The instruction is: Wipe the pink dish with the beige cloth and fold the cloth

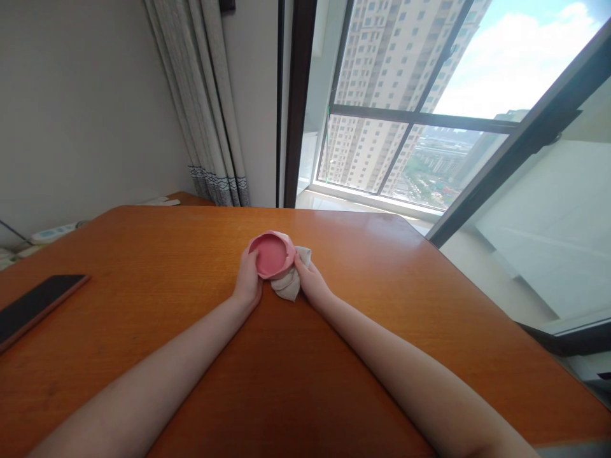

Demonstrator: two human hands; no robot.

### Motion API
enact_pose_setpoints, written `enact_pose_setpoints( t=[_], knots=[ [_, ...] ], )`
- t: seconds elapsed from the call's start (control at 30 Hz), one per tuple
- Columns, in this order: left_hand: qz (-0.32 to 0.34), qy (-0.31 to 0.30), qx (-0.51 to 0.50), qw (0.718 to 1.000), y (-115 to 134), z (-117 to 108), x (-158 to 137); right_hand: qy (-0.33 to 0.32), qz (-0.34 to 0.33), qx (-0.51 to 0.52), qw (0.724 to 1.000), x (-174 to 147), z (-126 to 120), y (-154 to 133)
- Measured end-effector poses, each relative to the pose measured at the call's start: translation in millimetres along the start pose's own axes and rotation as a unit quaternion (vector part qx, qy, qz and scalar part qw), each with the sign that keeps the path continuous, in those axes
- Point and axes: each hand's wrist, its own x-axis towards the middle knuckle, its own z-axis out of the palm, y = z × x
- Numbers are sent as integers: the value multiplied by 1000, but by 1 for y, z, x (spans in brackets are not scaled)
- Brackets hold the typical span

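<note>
A pink bowl with a faceted rim is held tilted over the middle of the table, its hollow inside turned toward me. My left hand grips its left side, thumb over the rim and the other fingers behind, out of sight. A pale grey cloth is bunched under and behind the bowl's right side. My right hand is closed on this cloth and presses it to the bowl's right edge; most of its fingers are hidden.
The brown wooden table spreads under both arms. A dark phone lies at its left edge. Behind stand a grey curtain and a dark door frame. A white device sits beyond the table at left.
</note>
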Motion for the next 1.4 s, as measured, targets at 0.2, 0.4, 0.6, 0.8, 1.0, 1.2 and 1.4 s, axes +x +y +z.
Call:
enact_pose_setpoints(
  t=[0.2,0.4,0.6,0.8,1.0,1.2,1.4],
  knots=[
    [-50,-2,83,995,-6,-4,-5,88,14,36,995,3,-6,-6],
    [16,1,45,999,-7,-4,-1,21,25,31,999,1,-2,-6],
    [4,20,83,996,-6,-8,1,31,3,8,999,2,-3,-1],
    [-27,-1,122,992,-7,-8,-2,85,19,24,996,2,-4,-9],
    [30,-11,106,994,-2,-5,-5,49,34,21,998,1,-4,-5],
    [60,54,90,993,-2,-5,-8,-7,82,58,995,8,-3,5],
    [23,-38,111,993,0,-2,-8,66,24,37,997,7,-6,3]
  ],
)
